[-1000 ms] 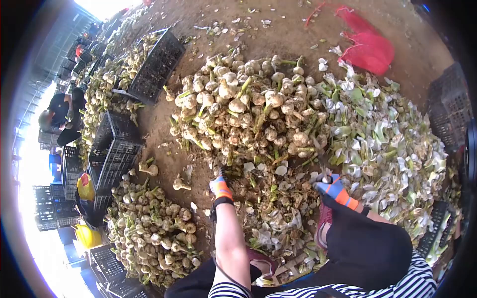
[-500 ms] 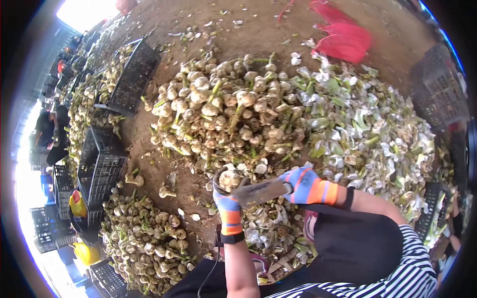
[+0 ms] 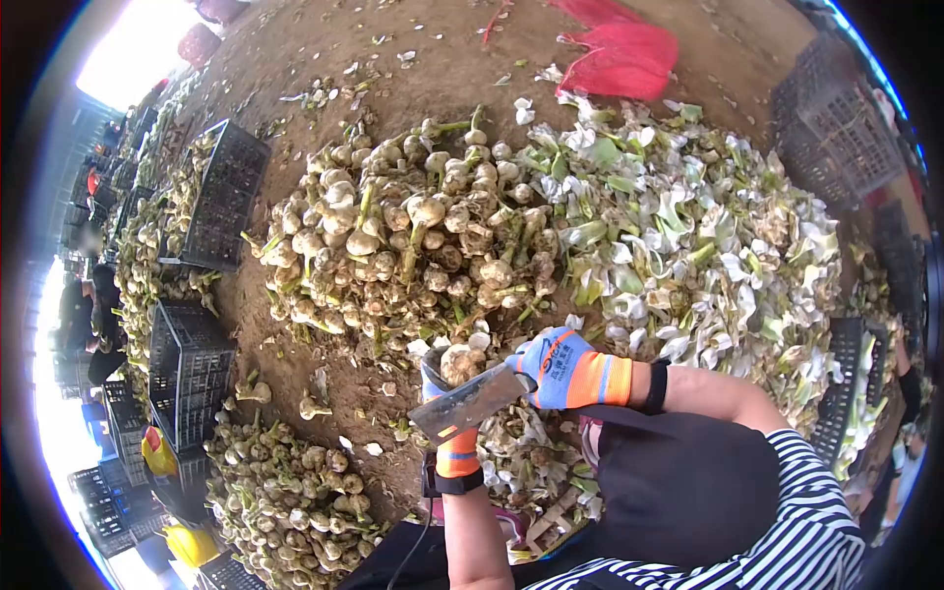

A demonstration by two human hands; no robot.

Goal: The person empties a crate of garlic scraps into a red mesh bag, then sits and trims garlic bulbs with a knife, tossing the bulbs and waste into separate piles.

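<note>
My left hand point(image 3: 456, 439), in a blue and orange glove, is closed around a garlic bulb point(image 3: 461, 364), with the bulb's top facing up. My right hand point(image 3: 570, 368), gloved alike, grips the handle of a wide flat blade point(image 3: 470, 403). The blade lies across the front of my left hand, just below the bulb, and hides part of its fingers. Beyond both hands is a heap of garlic bulbs with stems point(image 3: 413, 231). A broad pile of pale peelings and leaves point(image 3: 708, 246) spreads to the right.
A second garlic heap point(image 3: 285, 501) lies at lower left. Black crates point(image 3: 192, 374) and more garlic line the left side. A red net bag point(image 3: 619, 54) lies at the top, with stacked crates point(image 3: 846, 118) at right. Parts of other people show at both edges.
The view has shifted, so the heaps appear further left. My right hand has moved closer to my left, and the blade now slants lower across its front, showing its flat face.
</note>
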